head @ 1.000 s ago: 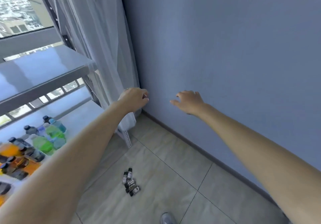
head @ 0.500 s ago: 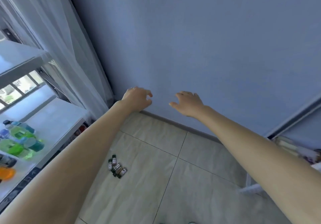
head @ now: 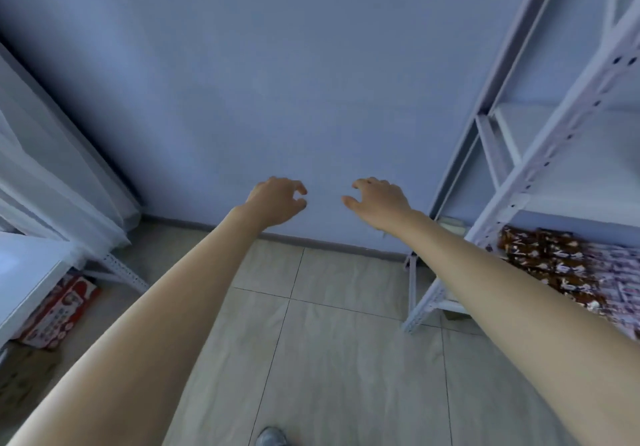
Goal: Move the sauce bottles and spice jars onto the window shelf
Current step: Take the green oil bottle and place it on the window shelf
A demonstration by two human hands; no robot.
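While no bottle or jar shows, left hand and right hand hang mid-frame, half-curled, holding nothing; best scan the right-edge rack first.

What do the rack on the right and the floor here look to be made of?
The rack looks like painted metal in matte white: thin angle posts with punched holes and a diagonal brace. Its shelf boards could be metal or laminate. The floor looks like ceramic tile, beige with a faint sheen and dark grout lines.
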